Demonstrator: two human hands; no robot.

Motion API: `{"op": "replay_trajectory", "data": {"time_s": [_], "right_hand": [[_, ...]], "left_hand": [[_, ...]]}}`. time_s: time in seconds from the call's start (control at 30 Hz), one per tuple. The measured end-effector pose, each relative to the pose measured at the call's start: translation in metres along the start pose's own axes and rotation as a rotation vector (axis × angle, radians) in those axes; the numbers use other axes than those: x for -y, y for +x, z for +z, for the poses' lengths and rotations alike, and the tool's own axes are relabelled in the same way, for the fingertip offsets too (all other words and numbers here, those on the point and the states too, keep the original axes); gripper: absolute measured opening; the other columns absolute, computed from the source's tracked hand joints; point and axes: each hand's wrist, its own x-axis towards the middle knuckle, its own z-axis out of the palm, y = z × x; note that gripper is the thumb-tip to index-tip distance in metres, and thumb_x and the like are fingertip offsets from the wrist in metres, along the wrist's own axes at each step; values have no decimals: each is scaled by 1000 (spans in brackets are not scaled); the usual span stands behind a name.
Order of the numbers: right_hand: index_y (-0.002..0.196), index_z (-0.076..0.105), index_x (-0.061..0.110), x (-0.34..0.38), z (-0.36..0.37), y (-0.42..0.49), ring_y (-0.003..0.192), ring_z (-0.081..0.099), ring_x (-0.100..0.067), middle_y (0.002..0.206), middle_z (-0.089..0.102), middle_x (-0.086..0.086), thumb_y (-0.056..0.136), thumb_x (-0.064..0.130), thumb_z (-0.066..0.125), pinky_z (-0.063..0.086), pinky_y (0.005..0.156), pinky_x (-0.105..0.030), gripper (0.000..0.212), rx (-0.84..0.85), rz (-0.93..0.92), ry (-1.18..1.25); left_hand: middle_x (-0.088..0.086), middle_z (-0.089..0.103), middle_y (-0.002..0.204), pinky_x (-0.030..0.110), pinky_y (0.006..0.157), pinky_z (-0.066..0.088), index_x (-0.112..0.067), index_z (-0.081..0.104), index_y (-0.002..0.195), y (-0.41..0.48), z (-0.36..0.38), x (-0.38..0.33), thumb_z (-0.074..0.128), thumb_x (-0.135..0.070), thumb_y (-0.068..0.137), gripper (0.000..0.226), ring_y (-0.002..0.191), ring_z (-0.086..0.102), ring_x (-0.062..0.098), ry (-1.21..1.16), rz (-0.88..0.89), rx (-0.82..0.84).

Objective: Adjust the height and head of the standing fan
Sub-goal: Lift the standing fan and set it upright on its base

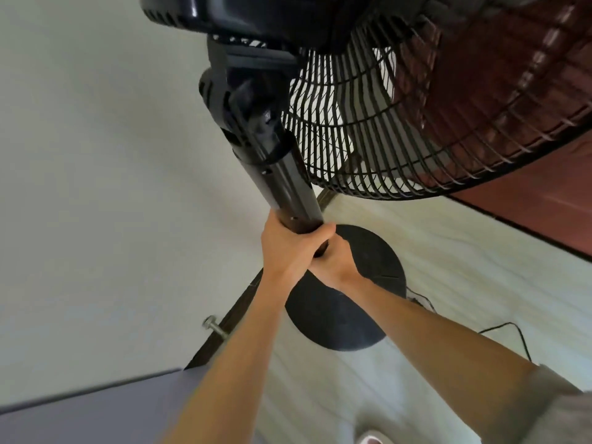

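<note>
Both hands are wrapped round the black pole (pixel 290 187) of the standing fan (pixel 320 129). The left hand (pixel 290 248) sits higher, its fingers curled tight over the lower end of the wide upper tube with the thumb side toward the camera. The right hand (pixel 334 262) grips just beneath it, touching the left hand, its fingers closed round the thinner part of the pole where it comes out below the tube. The right hand's fingertips are hidden behind the pole. Both forearms reach in from the bottom of the view, and the right one ends in a grey sleeve (pixel 563 411).

Above the hands the tube rises to the neck joint (pixel 253 123), and over that sits the glossy black motor housing (pixel 237 14), cut off by the top edge. The round wire cage (pixel 416 129) spreads to the right of the joint, with pale blades showing behind its bars. Straight below the hands the fan's round black base (pixel 346 309) rests on the pale wood-grain floor (pixel 480 267), close to the white wall (pixel 96 155) on the left.

A thin black cord (pixel 515 331) trails across the floor to the right of the base. A dark skirting board (pixel 230 318) runs along the foot of the wall, and a small metal door stop (pixel 215 326) sticks out from it. A reddish-brown surface (pixel 544 225) fills the upper right, and a grey-violet surface (pixel 80 418) lies in the bottom left corner.
</note>
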Motion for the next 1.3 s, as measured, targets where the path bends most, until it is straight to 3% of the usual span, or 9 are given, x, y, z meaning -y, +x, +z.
{"op": "replay_trajectory", "data": {"time_s": [0.13,0.4,0.57,0.77,0.83,0.93,1.07,1.17,1.3], "right_hand": [[83,56,44,17,-23,-23,68,63,17,69,67,18,71,22,79,42,48,-4,35,12,72,-9],[91,55,60,116,-107,-120,72,67,6,76,70,21,70,25,72,48,49,-9,44,8,107,-34],[104,58,43,209,-177,-208,75,67,-2,81,68,16,68,15,70,52,59,-13,47,12,150,-83],[123,60,32,312,-252,-325,81,67,-7,92,71,9,70,13,70,54,68,-19,58,-96,140,-145],[124,60,26,330,-275,-356,82,64,-13,92,68,7,70,10,71,48,65,-13,57,-135,143,-177],[123,60,20,348,-319,-415,81,61,-14,90,64,7,71,8,73,39,57,-4,56,-214,162,-223],[119,60,21,351,-372,-499,80,63,-15,89,67,6,71,9,72,47,62,-14,50,-291,213,-253],[113,61,22,335,-401,-572,82,67,-15,91,71,4,71,11,71,53,70,-23,45,-367,276,-250],[98,57,34,306,-441,-667,75,64,-3,81,67,13,70,12,69,47,66,-12,37,-493,320,-246]], "left_hand": [[-4,75,93,37,78,63,-16,68,107,-18,-3,-31,90,-18,56,55,83,73,8,9,-44,6],[0,76,93,33,73,63,-14,68,107,-82,-25,-159,90,-20,51,60,82,74,13,-73,-119,60],[5,76,95,45,81,62,-11,69,107,-155,-52,-273,89,-22,50,61,86,75,20,-105,-144,139],[-2,76,104,36,81,63,-14,67,119,-252,-90,-400,89,-31,53,71,91,74,12,-228,-54,228],[-3,76,106,32,81,62,-13,67,120,-278,-94,-433,89,-32,57,70,93,74,10,-307,-19,237],[-2,75,113,21,80,58,-13,66,124,-323,-92,-480,92,-26,67,63,96,73,6,-357,25,328],[-18,70,95,5,64,51,-36,63,98,-388,-73,-510,87,-13,75,40,79,69,-11,-360,70,466],[-20,70,96,7,66,52,-36,62,99,-450,-47,-513,86,-10,75,44,81,70,-8,-385,59,518],[-15,78,91,12,70,57,-20,70,108,-534,-7,-516,86,-3,74,41,86,74,3,-413,93,617]]}}
